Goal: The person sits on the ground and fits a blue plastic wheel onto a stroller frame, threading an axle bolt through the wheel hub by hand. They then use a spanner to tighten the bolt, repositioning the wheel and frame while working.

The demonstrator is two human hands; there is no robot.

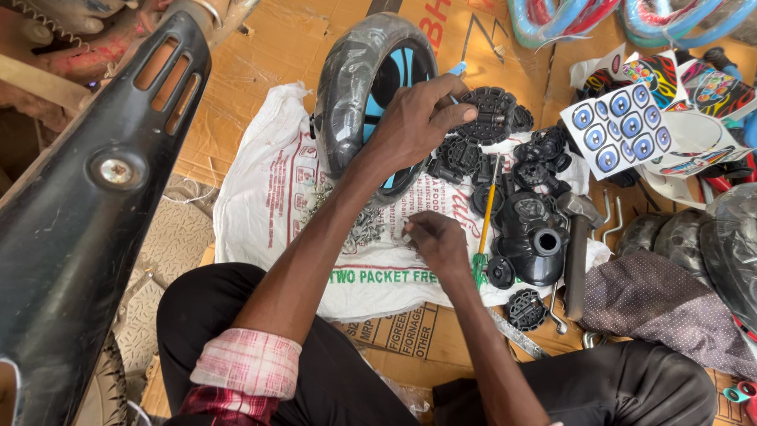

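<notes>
The wheel (355, 79) has a smooth black rubber-like tyre under glossy clear plastic wrap, with a glossy blue and black plastic hub. The sack (268, 197) beneath is coarse woven plastic, white and matt, lying on matt brown cardboard (276, 39). The small screws (363, 225) are dull grey metal. The black caps (489, 114) are ribbed moulded plastic, half matt; the black housing (536, 237) is smooth and shiny. The hammer (577, 237) is dull metal. The screwdriver (485, 221) has a glossy yellow shaft. The sticker sheet (619, 130) is glossy paper. The cloth (662, 308) is soft, dotted, matt.
</notes>
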